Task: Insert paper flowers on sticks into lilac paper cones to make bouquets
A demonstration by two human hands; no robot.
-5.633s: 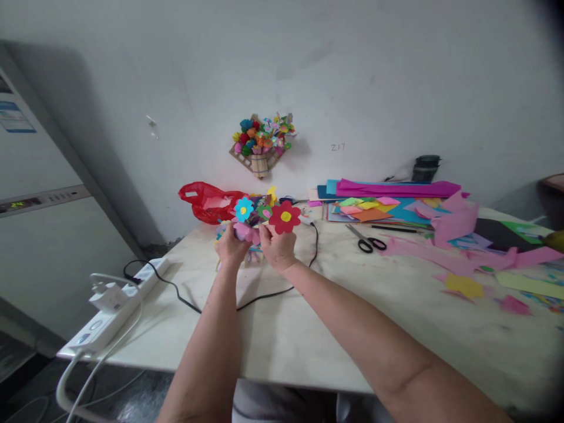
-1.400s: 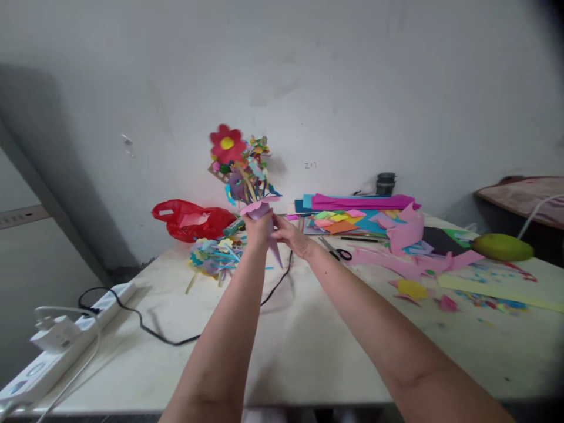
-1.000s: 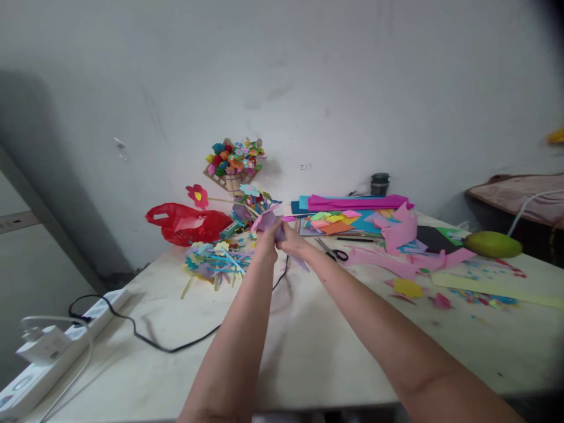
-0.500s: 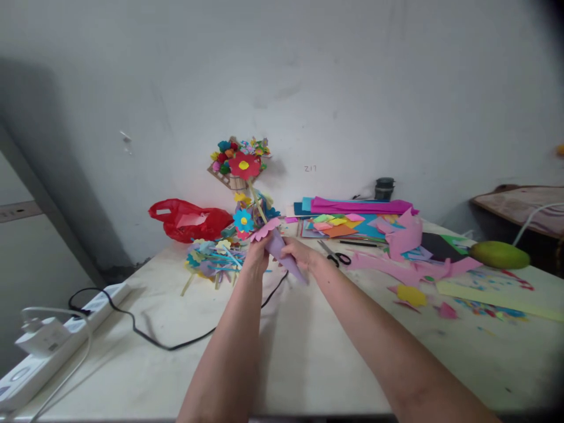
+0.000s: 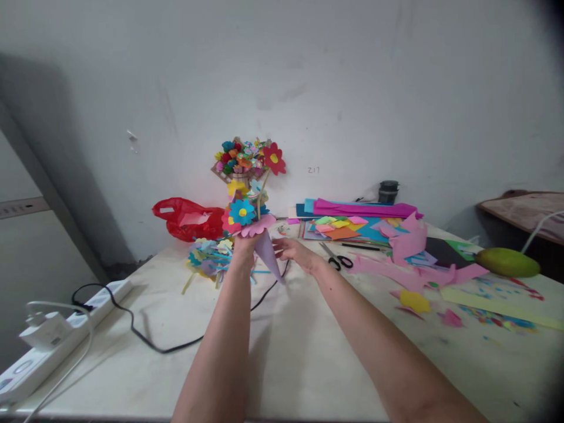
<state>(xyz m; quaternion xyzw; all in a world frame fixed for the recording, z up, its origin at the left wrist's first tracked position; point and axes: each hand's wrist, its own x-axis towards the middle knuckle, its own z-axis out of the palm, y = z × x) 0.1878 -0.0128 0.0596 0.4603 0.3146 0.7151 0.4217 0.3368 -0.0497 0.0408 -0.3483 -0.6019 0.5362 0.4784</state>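
Observation:
My left hand [image 5: 244,247] is closed round the top of a lilac paper cone [image 5: 266,256] with a pink scalloped rim, holding it upright above the table. Paper flowers stand in the cone: a blue one [image 5: 242,211], a red one with a yellow centre [image 5: 274,158] on a long stick, and a yellow one [image 5: 235,188]. Just right of the cone my right hand [image 5: 294,251] hovers with its fingers loosely apart, holding nothing. A heap of loose paper flowers on sticks [image 5: 210,258] lies on the table [image 5: 308,329] behind my left hand.
A flower basket [image 5: 238,161] hangs on the wall. A red plastic bag [image 5: 187,217], black scissors [image 5: 335,258], stacked coloured paper [image 5: 356,211], pink scraps [image 5: 409,258] and a green fruit [image 5: 506,262] lie on the table. A power strip [image 5: 53,338] with a black cable [image 5: 145,341] lies at the left.
The cone has been turned from tilted to upright in my left hand, and the red flower swung to the right. My right hand has come off the cone.

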